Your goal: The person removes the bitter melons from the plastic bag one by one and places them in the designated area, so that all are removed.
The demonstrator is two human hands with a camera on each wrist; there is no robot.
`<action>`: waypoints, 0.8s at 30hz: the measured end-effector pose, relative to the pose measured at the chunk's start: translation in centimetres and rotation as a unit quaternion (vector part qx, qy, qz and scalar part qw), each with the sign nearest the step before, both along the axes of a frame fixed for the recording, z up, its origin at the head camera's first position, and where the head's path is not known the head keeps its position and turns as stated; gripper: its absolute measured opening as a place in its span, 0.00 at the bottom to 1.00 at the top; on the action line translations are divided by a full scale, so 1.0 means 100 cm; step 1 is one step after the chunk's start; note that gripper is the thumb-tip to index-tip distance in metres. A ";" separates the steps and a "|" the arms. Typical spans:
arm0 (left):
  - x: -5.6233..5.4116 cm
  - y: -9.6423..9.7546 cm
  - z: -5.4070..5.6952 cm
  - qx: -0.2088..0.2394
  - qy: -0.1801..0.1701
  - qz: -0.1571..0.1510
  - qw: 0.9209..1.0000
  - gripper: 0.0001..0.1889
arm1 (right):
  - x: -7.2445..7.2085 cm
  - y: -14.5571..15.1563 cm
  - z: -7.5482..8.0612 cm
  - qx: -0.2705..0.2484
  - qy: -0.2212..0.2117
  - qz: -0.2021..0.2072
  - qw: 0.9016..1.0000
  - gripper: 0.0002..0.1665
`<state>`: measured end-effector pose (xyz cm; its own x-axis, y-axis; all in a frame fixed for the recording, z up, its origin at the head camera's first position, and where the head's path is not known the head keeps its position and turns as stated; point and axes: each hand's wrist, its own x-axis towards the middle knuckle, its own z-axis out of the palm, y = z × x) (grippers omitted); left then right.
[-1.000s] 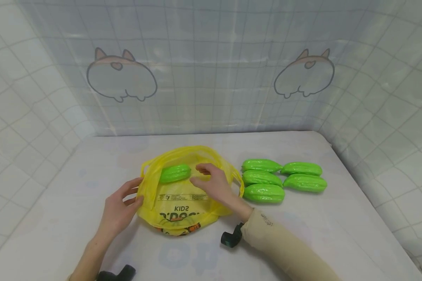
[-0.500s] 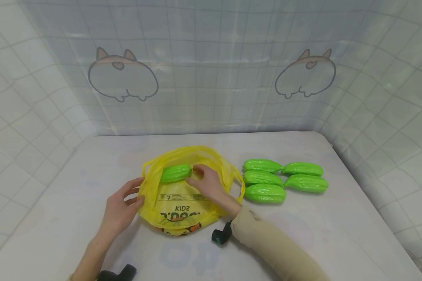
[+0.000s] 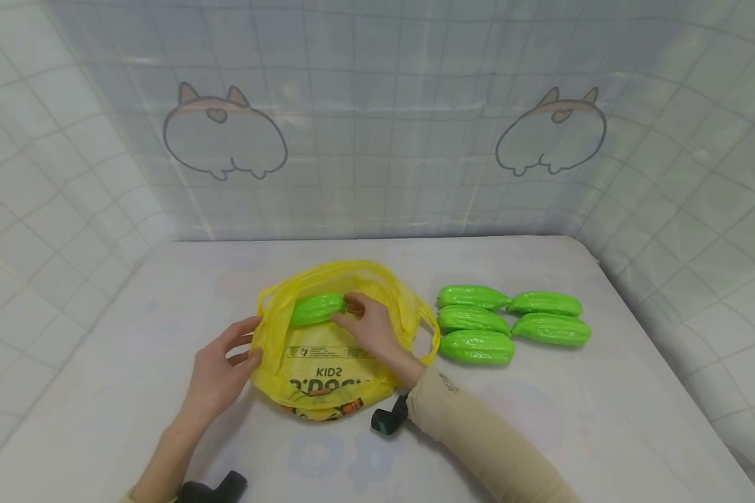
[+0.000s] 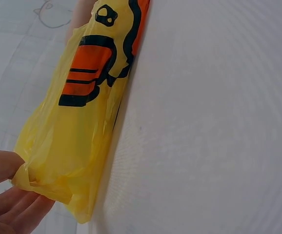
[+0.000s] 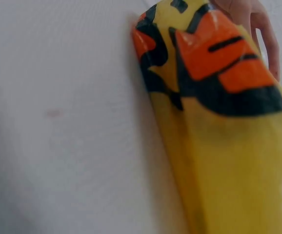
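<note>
A yellow plastic bag (image 3: 330, 356) lies on the table with its mouth held wide, black and orange print on it. My left hand (image 3: 220, 374) pinches the bag's left rim between thumb and fingers; the left wrist view shows this hand (image 4: 14, 204) at the gathered edge. Inside the bag is a glossy green bitter melon (image 3: 317, 309), its left end partly behind the yellow plastic. My right hand (image 3: 377, 332) reaches in over the right rim and pinches the melon's right end. In the right wrist view the bag (image 5: 229, 161) covers most of what that hand does.
To the right of the bag lie several more bitter melons (image 3: 475, 347) in two columns on the white table (image 3: 509, 426). Grid-patterned curtains (image 3: 377, 140) stand behind and at both sides. A dark wrist device (image 3: 390, 418) sits below my right sleeve.
My right hand has moved left inside the bag, from apart from the bitter melon to its right end. The left hand keeps its place on the rim.
</note>
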<state>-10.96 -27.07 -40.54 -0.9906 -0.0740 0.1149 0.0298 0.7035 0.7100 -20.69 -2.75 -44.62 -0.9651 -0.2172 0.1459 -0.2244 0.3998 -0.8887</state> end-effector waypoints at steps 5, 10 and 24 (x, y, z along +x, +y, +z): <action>0.001 0.001 0.000 0.000 0.005 0.002 1.000 0.27 | 0.000 -0.001 -0.003 0.002 0.003 -0.005 1.000 0.31; 0.001 0.002 -0.001 -0.001 0.008 0.001 1.000 0.27 | 0.001 -0.001 -0.005 0.010 0.010 -0.008 1.000 0.30; 0.002 0.002 -0.002 0.002 0.012 0.001 1.000 0.27 | 0.003 -0.001 -0.006 0.015 0.028 -0.010 0.999 0.27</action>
<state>-10.73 -26.87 -40.74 -0.9873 -0.0770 0.1392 0.0457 0.7007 0.7120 -20.37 -2.83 -45.21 -0.9599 -0.2031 0.1934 -0.2650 0.4306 -0.8628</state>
